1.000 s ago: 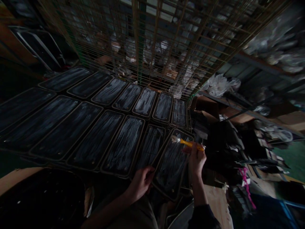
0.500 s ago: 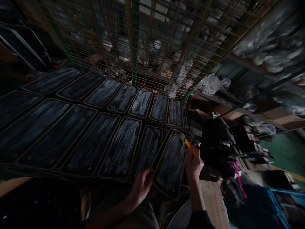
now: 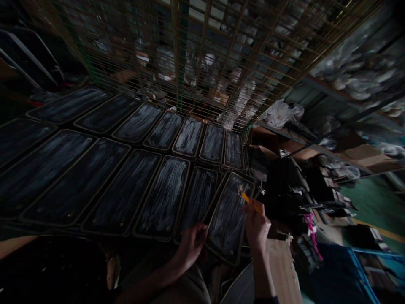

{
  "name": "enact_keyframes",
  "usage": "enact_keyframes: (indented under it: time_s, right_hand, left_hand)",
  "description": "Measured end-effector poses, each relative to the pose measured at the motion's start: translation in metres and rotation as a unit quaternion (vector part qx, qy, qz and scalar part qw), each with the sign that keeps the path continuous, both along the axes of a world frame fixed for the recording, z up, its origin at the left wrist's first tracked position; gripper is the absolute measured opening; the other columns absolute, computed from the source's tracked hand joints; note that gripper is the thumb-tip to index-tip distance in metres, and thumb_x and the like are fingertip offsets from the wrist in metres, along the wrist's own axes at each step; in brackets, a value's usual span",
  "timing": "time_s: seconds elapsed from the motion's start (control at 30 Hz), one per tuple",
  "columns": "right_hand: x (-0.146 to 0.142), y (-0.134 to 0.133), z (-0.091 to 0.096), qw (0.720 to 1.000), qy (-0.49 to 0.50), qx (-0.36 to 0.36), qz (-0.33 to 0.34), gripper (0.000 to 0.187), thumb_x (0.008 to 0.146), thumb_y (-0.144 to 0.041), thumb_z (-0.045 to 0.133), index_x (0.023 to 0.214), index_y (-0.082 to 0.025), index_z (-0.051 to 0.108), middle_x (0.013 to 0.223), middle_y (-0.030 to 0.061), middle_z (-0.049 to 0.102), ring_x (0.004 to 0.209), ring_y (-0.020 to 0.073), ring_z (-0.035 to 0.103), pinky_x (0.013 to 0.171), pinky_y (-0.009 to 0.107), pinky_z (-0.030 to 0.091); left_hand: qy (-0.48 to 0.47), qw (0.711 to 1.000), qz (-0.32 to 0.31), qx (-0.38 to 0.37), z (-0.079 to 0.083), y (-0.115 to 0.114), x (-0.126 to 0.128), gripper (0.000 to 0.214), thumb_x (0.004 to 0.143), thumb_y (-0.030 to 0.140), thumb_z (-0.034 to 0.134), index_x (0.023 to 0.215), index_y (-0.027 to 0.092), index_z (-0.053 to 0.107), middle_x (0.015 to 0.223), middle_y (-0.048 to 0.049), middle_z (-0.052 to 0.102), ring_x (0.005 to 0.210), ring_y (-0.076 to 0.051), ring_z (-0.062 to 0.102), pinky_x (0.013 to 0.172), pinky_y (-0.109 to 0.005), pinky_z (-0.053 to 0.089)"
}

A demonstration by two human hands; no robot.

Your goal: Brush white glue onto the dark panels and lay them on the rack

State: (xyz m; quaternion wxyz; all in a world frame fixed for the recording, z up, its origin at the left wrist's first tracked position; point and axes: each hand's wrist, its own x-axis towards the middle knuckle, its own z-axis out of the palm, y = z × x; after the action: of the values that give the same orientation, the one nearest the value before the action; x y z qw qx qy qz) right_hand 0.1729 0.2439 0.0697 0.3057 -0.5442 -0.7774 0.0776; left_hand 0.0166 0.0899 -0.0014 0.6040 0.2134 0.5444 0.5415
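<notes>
My right hand (image 3: 257,223) is closed round the orange handle of a brush (image 3: 248,200). Its bristles rest on the upper part of a dark rectangular panel with rounded corners (image 3: 226,226), which is streaked with a whitish coating. This panel lies tilted, partly over its neighbours. My left hand (image 3: 192,244) grips the panel's lower left edge between thumb and fingers. Just left of it lies another streaked panel (image 3: 198,198), and beyond that a more heavily whitened one (image 3: 163,192).
Two rows of similar panels (image 3: 107,181) stretch left. A wire mesh cage wall (image 3: 177,50) rises behind them. At right are shelves with plastic-wrapped goods (image 3: 281,114), cardboard boxes (image 3: 363,147) and a blue container (image 3: 338,270). A dark, speckled container (image 3: 53,266) stands at lower left.
The brush in my right hand has moved slightly down and left across the panel. My left hand keeps its hold on the panel's edge.
</notes>
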Motion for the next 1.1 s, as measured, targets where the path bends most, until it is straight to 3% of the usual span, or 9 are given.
enact_keyframes:
  time_s: [0.17,0.37,0.5,0.67,0.8,0.9,1.0,1.1]
  right_hand:
    - [-0.016,0.005,0.015,0.996,0.086,0.015,-0.001,0.028,0.099,-0.039,0.042,0.111,-0.019,0.057,0.078,-0.0011,0.069,0.068,0.0119,0.068,0.065,0.019,0.049]
    - [-0.023,0.034,-0.005,0.991,0.108,-0.034,0.075,0.028,0.099,-0.037,0.039,0.109,-0.018,0.057,0.078,0.0011,0.068,0.068,0.0141,0.066,0.068,0.025,0.051]
    - [-0.009,0.010,-0.007,0.982,0.127,-0.104,0.092,0.028,0.097,-0.040,0.043,0.108,-0.019,0.058,0.077,0.0014,0.068,0.068,0.0154,0.066,0.069,0.027,0.053]
    - [0.011,-0.019,0.012,0.964,0.173,-0.196,0.049,0.033,0.095,-0.047,0.048,0.106,-0.018,0.059,0.074,0.0021,0.068,0.064,0.0182,0.066,0.064,0.031,0.055]
    - [0.018,0.002,0.023,0.987,0.142,-0.080,-0.006,0.034,0.095,-0.047,0.047,0.105,-0.017,0.060,0.072,0.0021,0.068,0.063,0.0173,0.066,0.064,0.030,0.054]
    - [0.022,0.018,0.021,0.996,0.093,-0.016,0.003,0.035,0.097,-0.045,0.043,0.109,-0.016,0.059,0.074,0.0024,0.069,0.065,0.0162,0.066,0.065,0.027,0.053]
    - [0.032,-0.001,0.016,0.998,0.033,-0.039,0.026,0.032,0.097,-0.043,0.042,0.109,-0.018,0.059,0.076,0.0016,0.069,0.067,0.0154,0.068,0.063,0.025,0.052]
    - [0.049,-0.047,0.015,0.995,0.010,-0.096,0.041,0.029,0.097,-0.042,0.043,0.109,-0.020,0.058,0.077,0.0013,0.070,0.067,0.0163,0.068,0.060,0.025,0.052]
  left_hand:
    - [0.005,0.999,-0.036,-0.009,0.004,0.001,-0.001,0.044,0.083,0.053,0.048,0.099,0.013,0.051,0.044,0.0039,0.051,0.032,-0.015,0.050,0.031,-0.020,0.036]
    - [-0.032,0.999,-0.023,-0.020,0.004,0.001,0.000,0.052,0.077,0.061,0.054,0.098,0.014,0.050,0.052,0.0041,0.053,0.032,-0.013,0.050,0.029,-0.020,0.035]
    - [-0.015,1.000,-0.021,-0.009,0.003,0.000,-0.002,0.048,0.079,0.058,0.054,0.097,0.014,0.053,0.052,0.0043,0.052,0.033,-0.013,0.051,0.030,-0.020,0.035]
    - [0.003,0.999,-0.046,0.000,0.004,0.000,-0.005,0.044,0.085,0.053,0.048,0.102,0.012,0.053,0.044,0.0043,0.051,0.032,-0.013,0.050,0.033,-0.019,0.037]
    - [-0.008,0.999,-0.049,-0.009,0.005,-0.001,-0.004,0.048,0.084,0.057,0.050,0.104,0.013,0.052,0.047,0.0045,0.052,0.035,-0.015,0.053,0.033,-0.020,0.039]
    - [-0.020,0.999,-0.038,-0.016,0.005,-0.003,-0.002,0.049,0.084,0.058,0.050,0.103,0.013,0.051,0.048,0.0042,0.053,0.036,-0.015,0.054,0.033,-0.021,0.041]
    - [-0.026,0.999,-0.016,-0.015,0.004,-0.004,0.001,0.050,0.082,0.058,0.053,0.104,0.012,0.050,0.053,0.0033,0.056,0.038,-0.016,0.057,0.036,-0.022,0.045]
    - [-0.018,0.999,0.007,-0.028,0.003,-0.004,0.004,0.051,0.081,0.056,0.055,0.107,0.012,0.051,0.060,0.0022,0.058,0.041,-0.017,0.060,0.037,-0.024,0.047]
